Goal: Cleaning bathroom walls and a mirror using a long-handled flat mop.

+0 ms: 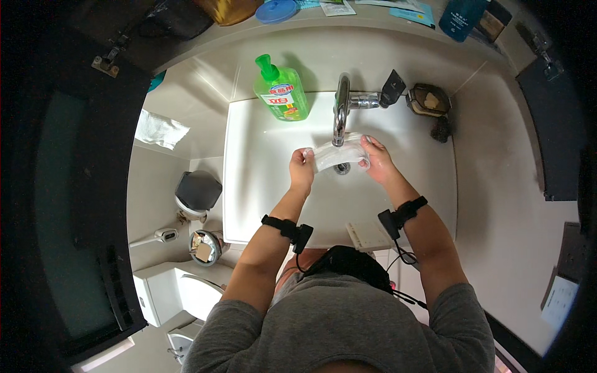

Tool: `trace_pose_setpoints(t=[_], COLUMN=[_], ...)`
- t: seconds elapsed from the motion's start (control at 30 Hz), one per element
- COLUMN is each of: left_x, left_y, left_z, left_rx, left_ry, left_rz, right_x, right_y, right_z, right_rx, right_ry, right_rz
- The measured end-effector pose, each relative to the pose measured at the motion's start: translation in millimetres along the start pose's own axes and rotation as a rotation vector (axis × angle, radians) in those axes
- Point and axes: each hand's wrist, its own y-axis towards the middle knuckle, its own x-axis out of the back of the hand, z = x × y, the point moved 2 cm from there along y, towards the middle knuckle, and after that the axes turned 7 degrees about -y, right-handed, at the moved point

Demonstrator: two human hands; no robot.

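Observation:
A wet-looking white cloth (336,156) is stretched between my two hands, over the white sink (261,199) and just below the tip of the chrome faucet (340,115). My left hand (301,170) pinches its left end with curled fingers. At the other end my right hand (380,164) grips the cloth, thumb on top. Part of the metal drain (341,168) shows beneath the cloth's lower edge. Whether water is running I cannot tell.
A green pump bottle (282,93) stands at the sink's back left. Right of the faucet are its dark lever (392,89), a brown soap dish (429,99) and a dark scrubber (441,129). A shelf (367,18) with toiletries runs along the back.

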Motion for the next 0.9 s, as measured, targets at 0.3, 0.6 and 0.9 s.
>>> trace_pose_setpoints(t=[0.3,0.6,0.9], left_x=[-4.4,18.2,33.3], left_y=[-4.0,-1.2,-7.7], left_z=[13.3,6.5,-21.3], left_rx=[0.458,0.576,0.295], left_ry=[-0.222,-0.48,0.253], left_rz=[-0.146,0.044,0.278], right_x=[-9.3,-34.4,-44.7], right_y=[1.3,-6.2,27.3], right_z=[8.2,18.0,11.8], right_rx=[-0.03,0.008,0.024], right_ry=[0.018,-0.197,-0.522], right_rz=[0.09,0.177,0.116])
